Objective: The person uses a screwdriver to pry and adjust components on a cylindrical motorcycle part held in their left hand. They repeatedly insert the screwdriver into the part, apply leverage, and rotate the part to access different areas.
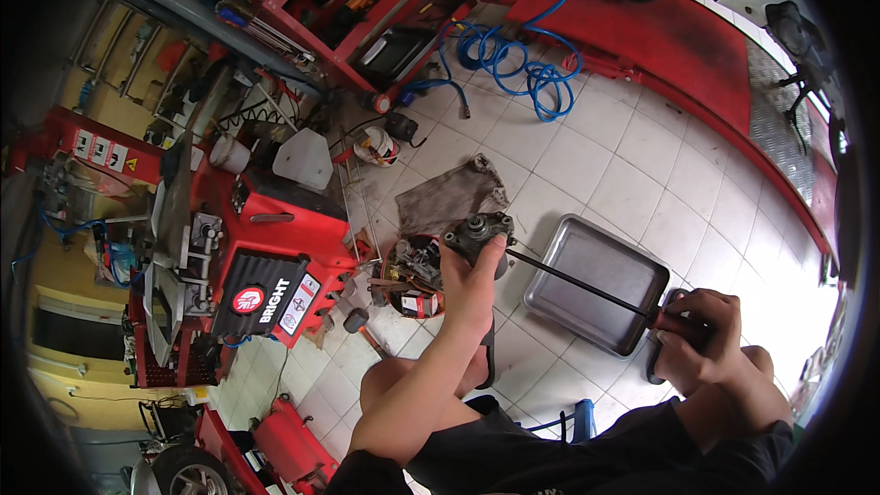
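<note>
My left hand (469, 286) is closed around a dark metal machine part (475, 231) with a round boss on top and lugs at its sides; its exact kind I cannot make out. In my right hand (704, 341) is the reddish handle of a long screwdriver (582, 283). Its thin black shaft runs leftward across the tray to the side of the part. Whether the tip touches the part or sits in a screw is too small to tell. A grey metal tray (600, 268) lies on the floor beneath the shaft.
Left of the part stands a container of metal pieces (403, 289), with a mallet (359, 321) near it. Beyond lie a dirty cloth (440, 200) and a coiled blue hose (527, 64). A red machine (275, 247) stands left, a red lift platform (660, 37) far right.
</note>
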